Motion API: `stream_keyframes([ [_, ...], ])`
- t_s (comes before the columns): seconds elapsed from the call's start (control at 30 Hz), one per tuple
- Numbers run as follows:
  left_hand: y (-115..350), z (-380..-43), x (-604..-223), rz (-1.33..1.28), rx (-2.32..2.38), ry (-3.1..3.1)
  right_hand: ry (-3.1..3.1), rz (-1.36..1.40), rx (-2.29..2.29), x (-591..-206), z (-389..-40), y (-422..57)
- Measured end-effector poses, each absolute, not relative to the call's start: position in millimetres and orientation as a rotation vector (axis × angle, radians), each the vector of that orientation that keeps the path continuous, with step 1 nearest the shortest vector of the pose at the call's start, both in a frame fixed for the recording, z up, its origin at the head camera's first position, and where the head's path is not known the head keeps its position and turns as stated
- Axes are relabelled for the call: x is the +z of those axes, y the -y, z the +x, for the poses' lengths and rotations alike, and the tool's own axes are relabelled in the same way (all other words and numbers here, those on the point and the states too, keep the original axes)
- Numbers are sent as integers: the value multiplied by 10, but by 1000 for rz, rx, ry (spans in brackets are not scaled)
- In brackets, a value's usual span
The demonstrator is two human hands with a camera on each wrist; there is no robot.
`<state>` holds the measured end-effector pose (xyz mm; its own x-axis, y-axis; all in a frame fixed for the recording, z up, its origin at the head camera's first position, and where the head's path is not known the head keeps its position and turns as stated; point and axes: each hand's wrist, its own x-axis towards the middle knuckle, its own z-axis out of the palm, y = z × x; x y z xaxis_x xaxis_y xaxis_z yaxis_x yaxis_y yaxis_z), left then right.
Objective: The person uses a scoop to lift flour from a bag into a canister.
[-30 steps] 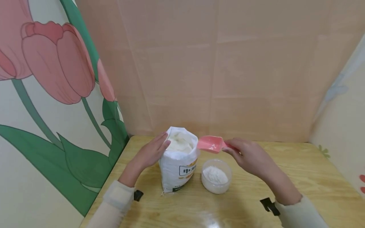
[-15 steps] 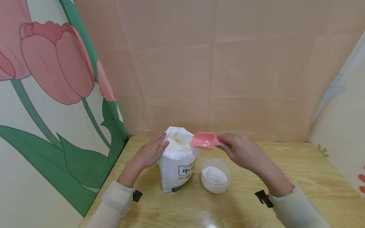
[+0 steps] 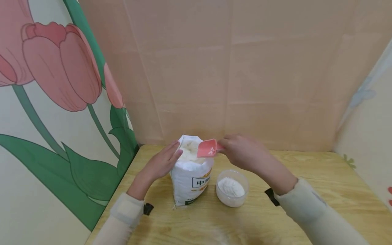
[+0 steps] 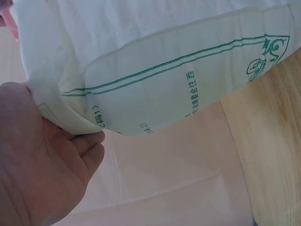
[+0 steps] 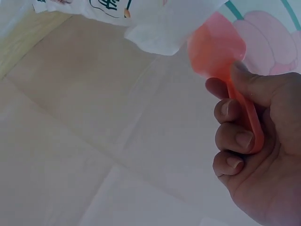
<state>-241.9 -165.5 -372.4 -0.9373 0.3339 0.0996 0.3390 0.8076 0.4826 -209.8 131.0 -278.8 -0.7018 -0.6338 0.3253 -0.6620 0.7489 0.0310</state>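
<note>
An upright white flour bag (image 3: 191,182) stands on the table, its top open and white flour (image 3: 189,149) showing inside. My left hand (image 3: 161,160) rests against the bag's upper left side, fingers extended along it; in the left wrist view its fingertips (image 4: 94,150) touch the bag's edge. My right hand (image 3: 245,151) grips a pink scoop (image 3: 207,148) by the handle, and the scoop's bowl, dusted with white, is over the right side of the bag's mouth. In the right wrist view the fingers (image 5: 235,139) curl round the scoop's handle.
A round clear bowl (image 3: 232,201) with a heap of white flour stands right of the bag. Both are on a wooden table (image 3: 306,190). Behind it hangs a beige sheet (image 3: 260,85), and a wall with painted tulips (image 3: 65,68) rises at the left.
My right hand has moved left with the scoop, from beside the bag's right rim to over its mouth. My left hand, the bag and the bowl have stayed in place.
</note>
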Motion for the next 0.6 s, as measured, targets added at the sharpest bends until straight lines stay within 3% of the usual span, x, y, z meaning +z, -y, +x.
stream_keyframes([
  [0.3, 1660, -2424, -3727, -580, -793, 2956, 2685, 1025, -300, -2671, -2121, -989],
  [0.6, 1661, -2413, -3751, -584, -797, 2954, 2513, 974, -503, -2810, -2126, -794],
])
